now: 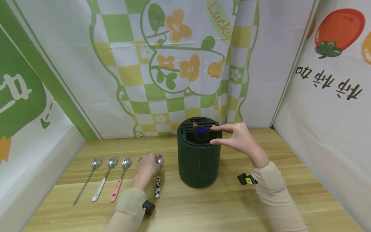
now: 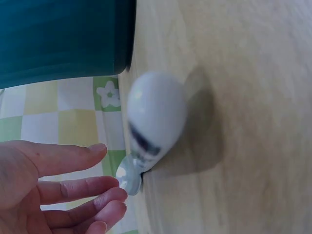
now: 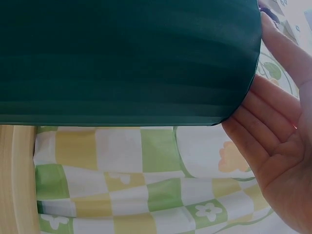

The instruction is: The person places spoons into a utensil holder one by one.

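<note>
My left hand (image 1: 147, 167) is among the spoons in the head view, beside the spoon with a black-and-white cow-pattern handle (image 1: 157, 187). In the left wrist view its thumb and fingers are apart near a spoon bowl (image 2: 128, 176); the white handle end (image 2: 158, 105) with a dark mark points at the camera. My right hand (image 1: 239, 138) is at the top of a dark green cylindrical holder (image 1: 198, 167), thumb and forefinger spread near its rim. Within the opening sits a shiny dark blue round object (image 1: 201, 133) with a yellowish piece; its kind is unclear.
Left of my left hand lie a plain metal spoon (image 1: 87, 182), a white-handled spoon (image 1: 99, 190) and a pink-handled spoon (image 1: 117, 190), bowls facing away. A wooden table (image 1: 203, 209) carries everything. A checked, flowered curtain (image 1: 162, 103) hangs behind.
</note>
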